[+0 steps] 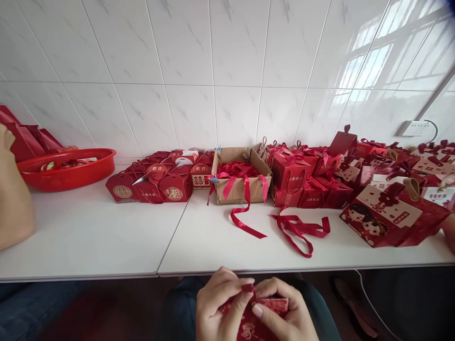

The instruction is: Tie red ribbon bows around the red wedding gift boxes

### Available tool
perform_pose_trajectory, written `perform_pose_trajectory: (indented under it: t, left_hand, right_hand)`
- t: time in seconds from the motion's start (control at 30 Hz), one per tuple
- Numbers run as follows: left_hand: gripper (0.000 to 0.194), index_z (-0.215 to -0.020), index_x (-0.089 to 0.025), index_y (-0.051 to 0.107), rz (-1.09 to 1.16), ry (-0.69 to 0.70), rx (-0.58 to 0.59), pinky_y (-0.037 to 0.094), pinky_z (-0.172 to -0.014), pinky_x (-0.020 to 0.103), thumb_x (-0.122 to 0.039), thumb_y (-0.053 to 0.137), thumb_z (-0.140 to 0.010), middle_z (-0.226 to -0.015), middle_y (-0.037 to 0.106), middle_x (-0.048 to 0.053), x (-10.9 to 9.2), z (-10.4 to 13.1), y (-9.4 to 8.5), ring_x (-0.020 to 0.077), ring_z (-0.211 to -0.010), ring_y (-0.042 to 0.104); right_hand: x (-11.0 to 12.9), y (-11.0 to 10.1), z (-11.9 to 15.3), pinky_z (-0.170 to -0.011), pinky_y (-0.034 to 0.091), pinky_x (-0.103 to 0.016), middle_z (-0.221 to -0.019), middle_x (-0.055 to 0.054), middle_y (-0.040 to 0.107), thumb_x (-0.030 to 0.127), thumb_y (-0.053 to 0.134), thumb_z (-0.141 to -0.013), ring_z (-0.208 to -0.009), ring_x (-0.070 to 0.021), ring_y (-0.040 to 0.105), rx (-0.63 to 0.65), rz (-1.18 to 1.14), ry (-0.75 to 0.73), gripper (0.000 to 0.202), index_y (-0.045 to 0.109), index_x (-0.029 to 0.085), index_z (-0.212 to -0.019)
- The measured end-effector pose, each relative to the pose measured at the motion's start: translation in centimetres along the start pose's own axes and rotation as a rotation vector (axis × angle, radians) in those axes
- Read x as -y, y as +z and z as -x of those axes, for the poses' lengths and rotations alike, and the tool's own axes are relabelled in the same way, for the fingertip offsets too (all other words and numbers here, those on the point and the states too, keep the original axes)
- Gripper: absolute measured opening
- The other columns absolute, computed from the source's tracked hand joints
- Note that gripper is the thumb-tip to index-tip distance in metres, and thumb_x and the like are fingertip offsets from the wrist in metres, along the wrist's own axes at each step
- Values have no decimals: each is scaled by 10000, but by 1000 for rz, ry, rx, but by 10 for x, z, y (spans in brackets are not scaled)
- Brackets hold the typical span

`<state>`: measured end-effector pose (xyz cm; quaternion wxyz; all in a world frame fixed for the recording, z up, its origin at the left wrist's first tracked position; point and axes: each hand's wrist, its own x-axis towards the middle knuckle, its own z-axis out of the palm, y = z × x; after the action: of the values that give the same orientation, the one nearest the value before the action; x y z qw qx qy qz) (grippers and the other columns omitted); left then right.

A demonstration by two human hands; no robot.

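Observation:
Low at the front, over my lap, is a red paper gift box (254, 331) with pale lettering on its face. My left hand (217, 305) pinches a small dark red strap loop (248, 287) at the top of this box. On the other side, my right hand (289, 310) grips the box's upper edge, its thumb pressed beside a tiny gold-coloured fastener (253, 304). The lower part of the box runs out of the picture. Beyond my hands, a loose red ribbon (302, 232) lies on the white table (199, 246).
A cardboard box (234, 192) of red ribbons stands near the wall, between red gift boxes (152, 182) and more stacked boxes (289, 175). A larger printed box (387, 218) sits at right. A red basin (71, 170) and a person's arm (16, 199) are at left.

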<state>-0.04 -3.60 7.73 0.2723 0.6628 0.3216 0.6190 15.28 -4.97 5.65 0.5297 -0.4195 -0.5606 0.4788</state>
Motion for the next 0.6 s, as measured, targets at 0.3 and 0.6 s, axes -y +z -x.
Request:
perform_pose_trajectory:
  t: [0.3, 0.6]
  left_hand:
    - [99, -884, -220, 733, -67, -54, 81, 505, -585, 241, -200, 648, -836, -696, 660, 27, -3, -1, -4, 153, -645, 620]
    - [193, -984, -279, 698, -563, -168, -114, 300, -1021, 526, -373, 595, -851, -1166, 672, 80, 35, 1, -5, 322, -1199, 522]
  right_hand:
    - [6, -1, 2, -623, 554, -297, -720, -86, 721, 397, 779, -705, -678, -216, 671, -66, -15, -24, 231, 737, 170, -717]
    - [64, -86, 9, -483, 458, -272, -665, -46, 635, 330, 821, -671, -564, -162, 586, -769, -69, -118, 200, 693, 203, -759]
